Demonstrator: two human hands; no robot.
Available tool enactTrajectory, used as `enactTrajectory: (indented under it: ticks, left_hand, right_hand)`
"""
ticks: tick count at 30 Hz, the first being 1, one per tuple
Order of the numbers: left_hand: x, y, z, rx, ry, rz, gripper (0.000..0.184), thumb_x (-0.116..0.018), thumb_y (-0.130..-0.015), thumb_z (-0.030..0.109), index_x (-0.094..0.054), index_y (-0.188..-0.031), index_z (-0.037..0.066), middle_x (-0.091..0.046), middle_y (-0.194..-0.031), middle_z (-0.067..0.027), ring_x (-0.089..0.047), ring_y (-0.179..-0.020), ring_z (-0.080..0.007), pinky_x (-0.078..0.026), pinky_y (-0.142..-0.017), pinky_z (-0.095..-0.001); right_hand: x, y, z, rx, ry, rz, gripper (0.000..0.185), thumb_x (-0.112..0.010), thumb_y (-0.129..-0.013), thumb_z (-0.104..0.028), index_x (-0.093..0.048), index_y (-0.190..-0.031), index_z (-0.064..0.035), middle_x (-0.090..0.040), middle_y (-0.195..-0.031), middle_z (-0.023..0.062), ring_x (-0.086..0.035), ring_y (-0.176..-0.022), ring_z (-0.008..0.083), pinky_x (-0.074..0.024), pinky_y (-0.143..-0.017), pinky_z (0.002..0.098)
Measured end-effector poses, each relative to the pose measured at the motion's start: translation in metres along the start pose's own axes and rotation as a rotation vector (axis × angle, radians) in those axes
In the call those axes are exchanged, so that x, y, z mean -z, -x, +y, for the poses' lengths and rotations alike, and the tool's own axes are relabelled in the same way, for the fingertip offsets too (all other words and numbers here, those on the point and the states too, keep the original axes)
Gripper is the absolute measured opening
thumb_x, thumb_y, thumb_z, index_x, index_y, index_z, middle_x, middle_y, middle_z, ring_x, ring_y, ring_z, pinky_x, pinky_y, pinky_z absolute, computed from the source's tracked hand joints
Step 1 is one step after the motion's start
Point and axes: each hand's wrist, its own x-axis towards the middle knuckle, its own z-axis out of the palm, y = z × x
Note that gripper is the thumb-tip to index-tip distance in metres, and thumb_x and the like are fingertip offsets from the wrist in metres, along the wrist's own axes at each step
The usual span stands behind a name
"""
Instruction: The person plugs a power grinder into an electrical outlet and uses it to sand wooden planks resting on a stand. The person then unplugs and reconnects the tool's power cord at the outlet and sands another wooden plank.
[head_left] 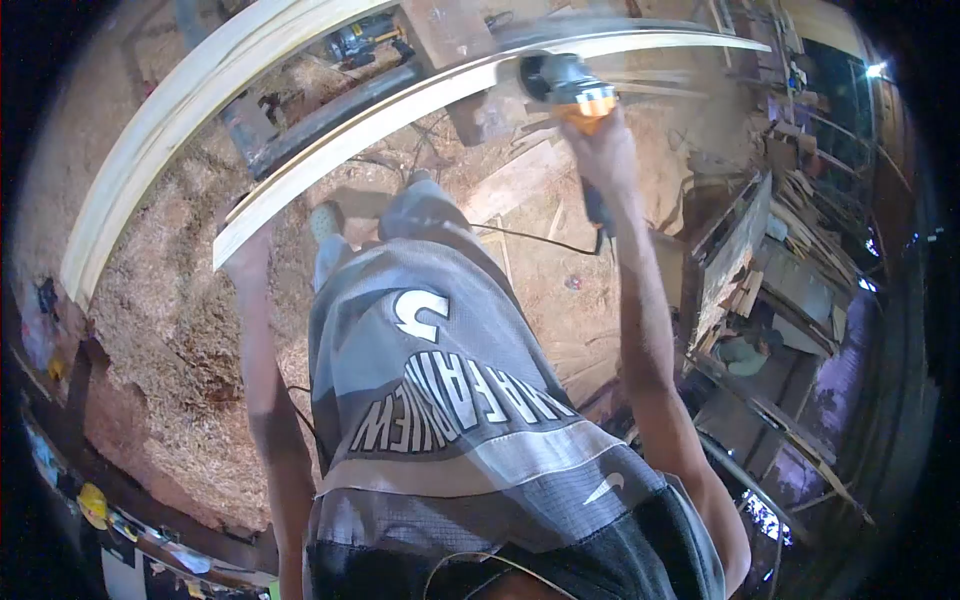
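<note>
A long pale wooden board [400, 117] runs from lower left to upper right in front of me. At its near left end, my left hand [247, 252] is closed around the wood, its fingers partly hidden. My right hand [603, 150] grips an orange and black angle grinder [583, 98] by the body. The grinder's head is at the board's edge, with its disc blurred. I cannot tell whether the disc touches the wood. A dark cord [540, 238] trails from the grinder's rear toward my legs.
Another pale board [170, 125] lies farther left. A dark beam [330, 122] supports the held board from beneath. Another power tool [365, 40] sits beyond it. Shavings [170, 400] cover the ground at left. Scrap wood [815, 235] is piled at right beside an upright panel [735, 250].
</note>
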Motion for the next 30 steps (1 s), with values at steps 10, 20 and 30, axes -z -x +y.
enactTrajectory:
  ticks: [10,20,30]
  left_hand:
    - [0.023,-0.007,-0.05,-0.056,0.156,-0.061,0.04,-0.078,-0.088,0.018,-0.063,-0.122,0.003,-0.073,-0.116,-0.0103,-0.069,-0.107,-0.0249,-0.053,-0.099,-0.0387]
    - [-0.004,0.005,0.049,0.011,-0.446,0.004,0.041,-0.075,-0.089,0.013,-0.058,-0.125,0.003,-0.067,-0.122,-0.0147,-0.065,-0.112,-0.03,-0.057,-0.094,-0.0457]
    - [0.005,0.006,0.079,0.115,-0.581,0.023,0.042,-0.074,-0.091,0.012,-0.056,-0.126,0.0,-0.067,-0.116,-0.0154,-0.063,-0.114,-0.0262,-0.056,-0.097,-0.0418]
  right_hand:
    - [0.019,-0.074,0.079,-0.153,-0.097,-0.009,0.061,-0.071,-0.084,-0.05,-0.063,-0.115,0.0021,-0.073,-0.097,0.0246,-0.073,-0.093,0.0395,-0.0565,-0.079,0.048]
    - [-0.025,0.088,-0.219,0.222,-0.145,-0.626,0.056,-0.077,-0.078,-0.032,-0.057,-0.115,0.0041,-0.071,-0.088,0.0238,-0.071,-0.076,0.042,-0.0577,-0.069,0.0508]
    - [0.019,-0.031,0.044,-0.089,0.058,0.046,0.064,-0.077,-0.082,-0.047,-0.059,-0.109,0.0081,-0.072,-0.087,0.0266,-0.073,-0.081,0.0418,-0.0586,-0.067,0.0481]
